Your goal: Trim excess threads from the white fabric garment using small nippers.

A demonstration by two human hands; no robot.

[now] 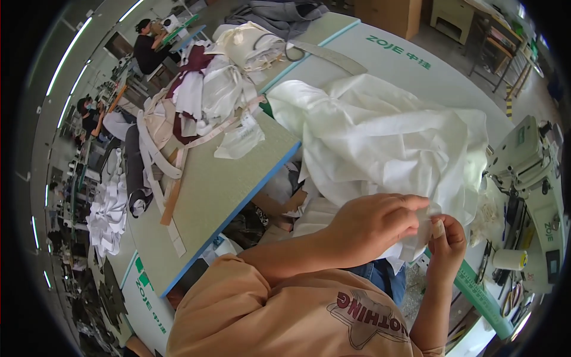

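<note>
A large heap of white fabric [386, 137] lies crumpled over the table and hangs down in front of me. My left hand [380, 223] reaches across from the left, its fingers bent and pressed on the cloth's edge. Close beside it, my right hand [447, 238] pinches the same edge between thumb and fingers. A short strip of the fabric stretches between the two hands. Some of the left fingertips are hidden behind the cloth.
At the right stands a sewing machine [529, 172] with a white thread cone [510, 259] and scissors [510, 300] nearby. A blue-edged board [238, 190] on the left carries fabric scraps [220, 89] and a wooden ruler [173, 193]. Two people sit working far left.
</note>
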